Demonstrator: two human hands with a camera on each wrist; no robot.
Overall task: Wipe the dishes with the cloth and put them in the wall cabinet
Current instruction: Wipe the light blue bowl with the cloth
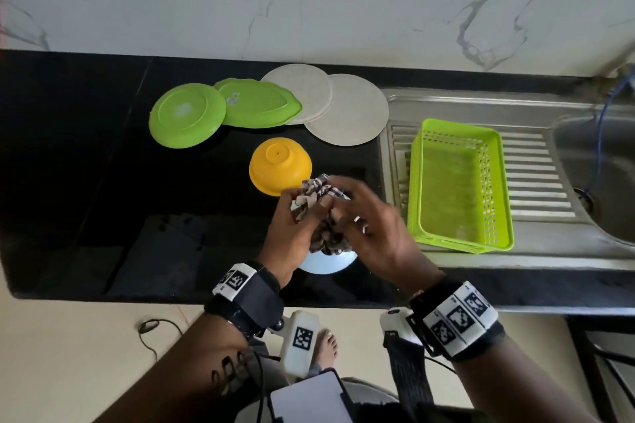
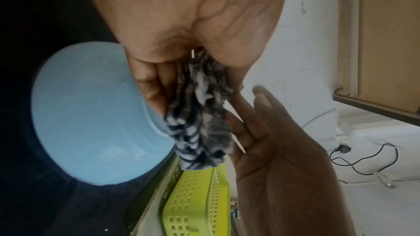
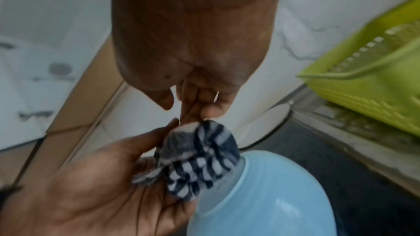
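A checked cloth [image 1: 321, 206] is bunched between both hands just above an upturned light blue bowl [image 1: 326, 264] near the counter's front edge. My left hand [image 1: 295, 203] grips the cloth [image 2: 200, 117] with curled fingers and thumb, right beside the blue bowl [image 2: 90, 114]. My right hand [image 1: 343, 206] lies against the cloth's other side with fairly straight fingers [image 2: 261, 114], its thumb held apart. In the right wrist view its fingertips [image 3: 204, 112] touch the top of the cloth [image 3: 200, 159] over the bowl [image 3: 261, 195]. An upturned yellow bowl [image 1: 280, 165] sits just behind.
Two upturned green plates [image 1: 187, 120] [image 1: 257, 106] and two beige plates [image 1: 302, 93] [image 1: 354, 113] overlap at the back of the black counter [image 1: 86, 165]. A green perforated basket [image 1: 460, 182] stands on the steel sink's drainboard [image 1: 543, 175] to the right. A wooden cabinet door [image 2: 386, 42] shows above.
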